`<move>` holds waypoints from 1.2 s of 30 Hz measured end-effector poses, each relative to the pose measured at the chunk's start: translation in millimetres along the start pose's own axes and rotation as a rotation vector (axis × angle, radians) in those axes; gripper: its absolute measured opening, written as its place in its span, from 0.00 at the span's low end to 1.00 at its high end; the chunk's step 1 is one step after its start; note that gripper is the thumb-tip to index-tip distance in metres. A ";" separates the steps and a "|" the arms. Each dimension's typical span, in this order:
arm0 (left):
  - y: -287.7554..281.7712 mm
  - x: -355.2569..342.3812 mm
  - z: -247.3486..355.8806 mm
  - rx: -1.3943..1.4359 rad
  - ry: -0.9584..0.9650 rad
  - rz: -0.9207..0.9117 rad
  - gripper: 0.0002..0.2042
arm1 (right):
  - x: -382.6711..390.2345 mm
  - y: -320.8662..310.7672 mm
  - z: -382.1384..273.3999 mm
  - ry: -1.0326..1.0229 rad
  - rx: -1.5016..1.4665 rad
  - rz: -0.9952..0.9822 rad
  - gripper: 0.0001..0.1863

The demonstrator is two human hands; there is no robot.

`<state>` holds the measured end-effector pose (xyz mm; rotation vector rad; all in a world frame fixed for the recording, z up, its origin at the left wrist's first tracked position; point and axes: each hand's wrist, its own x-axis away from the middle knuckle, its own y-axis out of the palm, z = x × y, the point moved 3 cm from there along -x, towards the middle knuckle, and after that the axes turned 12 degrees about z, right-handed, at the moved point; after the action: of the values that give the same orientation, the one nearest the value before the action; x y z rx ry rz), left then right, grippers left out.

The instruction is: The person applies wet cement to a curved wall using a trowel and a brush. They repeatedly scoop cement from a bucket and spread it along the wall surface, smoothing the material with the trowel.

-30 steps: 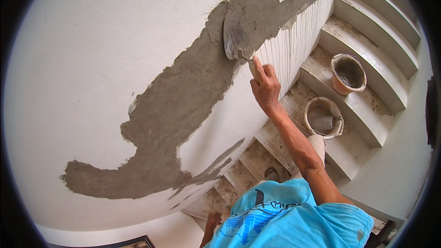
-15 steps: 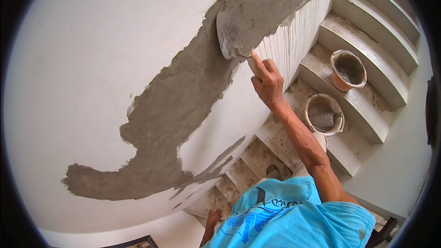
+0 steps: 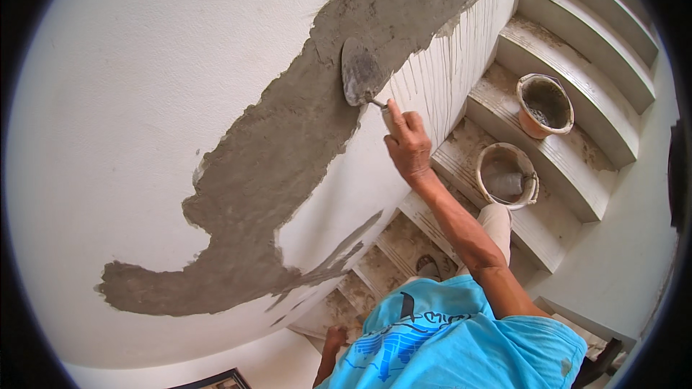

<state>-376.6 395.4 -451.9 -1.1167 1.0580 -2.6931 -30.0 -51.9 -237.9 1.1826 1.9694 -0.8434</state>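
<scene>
My right hand [image 3: 409, 145] is wrapped round the handle of a trowel [image 3: 360, 70], forefinger stretched along it. The trowel's rounded grey blade lies against a band of wet grey mortar [image 3: 267, 151] on the white wall [image 3: 144, 86]. This band runs from the upper right down to the lower left, with ragged edges. Low beside my blue shirt, my left hand [image 3: 336, 336] hangs near the wall with its fingers curled in. I see nothing in it, though part of the hand is turned away.
Curved, mortar-stained stairs [image 3: 569, 43] climb at the right. An orange-brown bucket [image 3: 545, 106] with grey mix stands on one step; a pale bucket [image 3: 507, 176] holding a greyish cylindrical object stands below it, by my knee. A picture frame [image 3: 216, 380] shows at the bottom edge.
My right hand has moved slightly down and left, carrying the trowel down along the mortar. The blade now shows more of its face. My left hand hangs in about the same place.
</scene>
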 end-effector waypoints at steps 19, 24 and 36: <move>7.4 6.9 -16.3 0.028 -0.071 -0.020 0.13 | 9.0 -12.8 -10.0 0.026 -0.073 -0.042 0.44; 15.5 1.6 -52.5 -0.084 0.021 -0.078 0.14 | 0.0 -13.6 1.9 -0.244 0.008 0.033 0.43; 16.5 -18.0 -101.4 -0.005 0.215 -0.143 0.13 | -44.0 -12.1 60.9 -0.450 0.130 0.057 0.42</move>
<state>-431.5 446.3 -524.5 -0.9548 1.0490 -2.9804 -11.9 -125.8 -234.1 1.0073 1.5281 -1.1120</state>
